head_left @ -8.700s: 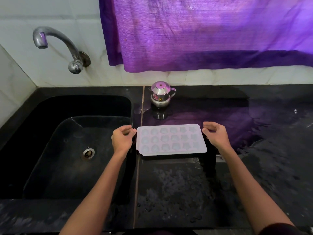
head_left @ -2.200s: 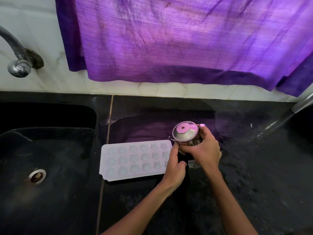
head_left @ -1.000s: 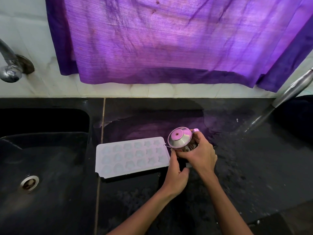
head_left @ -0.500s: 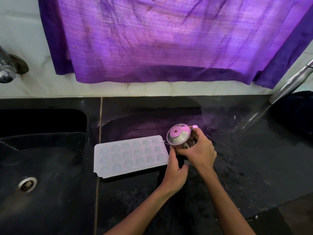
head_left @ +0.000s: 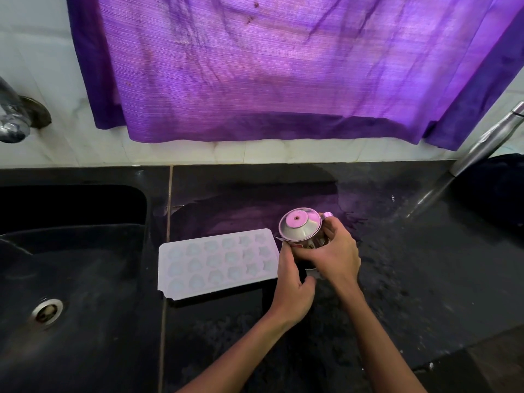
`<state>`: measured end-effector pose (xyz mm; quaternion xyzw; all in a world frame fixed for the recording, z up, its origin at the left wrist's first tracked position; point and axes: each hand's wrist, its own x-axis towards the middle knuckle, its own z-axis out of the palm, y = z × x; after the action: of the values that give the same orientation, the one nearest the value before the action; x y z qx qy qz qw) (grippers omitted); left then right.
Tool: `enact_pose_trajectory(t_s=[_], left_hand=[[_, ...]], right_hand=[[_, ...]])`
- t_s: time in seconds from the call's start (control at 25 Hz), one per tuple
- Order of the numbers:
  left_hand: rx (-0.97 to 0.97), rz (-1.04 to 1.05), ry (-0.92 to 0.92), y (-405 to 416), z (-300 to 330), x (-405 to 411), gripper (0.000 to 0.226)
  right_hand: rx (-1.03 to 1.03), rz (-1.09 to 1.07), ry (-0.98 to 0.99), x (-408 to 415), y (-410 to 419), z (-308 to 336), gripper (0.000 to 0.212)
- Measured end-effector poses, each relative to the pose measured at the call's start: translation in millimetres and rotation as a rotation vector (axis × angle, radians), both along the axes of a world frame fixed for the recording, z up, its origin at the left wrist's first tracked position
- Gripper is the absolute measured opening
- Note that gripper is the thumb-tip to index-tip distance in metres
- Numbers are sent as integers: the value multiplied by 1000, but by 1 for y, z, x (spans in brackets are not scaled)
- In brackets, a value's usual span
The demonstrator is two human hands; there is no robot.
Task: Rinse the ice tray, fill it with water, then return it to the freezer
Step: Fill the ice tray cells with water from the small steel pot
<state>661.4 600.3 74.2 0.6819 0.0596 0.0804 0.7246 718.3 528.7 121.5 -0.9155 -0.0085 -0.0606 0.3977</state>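
A white ice tray (head_left: 217, 262) with several shaped cells lies flat on the black wet counter (head_left: 397, 279), just right of the sink. At the tray's right end a small steel pot with a lid (head_left: 300, 228) is tilted toward the tray. My right hand (head_left: 337, 256) grips the pot's body from the right. My left hand (head_left: 293, 287) holds the pot from below and the left, its fingers curled against the pot by the tray's right edge. The pot's lower part is hidden by both hands.
The black sink (head_left: 71, 279) with its drain (head_left: 46, 310) fills the left. A steel tap (head_left: 14, 120) is on the tiled wall at far left. A purple curtain (head_left: 283, 66) hangs above the counter. A slanted metal bar (head_left: 482, 143) is at right.
Both hands left the tray's ends and took hold of the steel pot, which now leans at the tray's right end. Over the last second the hands and pot barely moved.
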Motion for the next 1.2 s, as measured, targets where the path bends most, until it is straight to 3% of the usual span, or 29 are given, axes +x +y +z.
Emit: enact_pose_trajectory(t_s=[0.32, 0.72, 1.2], left_hand=[[13, -41, -23, -5, -5, -10, 81], [-27, -111, 110, -18, -28, -28, 89], [-80, -136, 113, -18, -32, -29, 88]], right_hand=[[63, -14, 32, -8, -8, 0, 70], [-91, 5, 24, -30, -16, -4, 72], [-146, 0, 25, -37, -13, -2, 66]])
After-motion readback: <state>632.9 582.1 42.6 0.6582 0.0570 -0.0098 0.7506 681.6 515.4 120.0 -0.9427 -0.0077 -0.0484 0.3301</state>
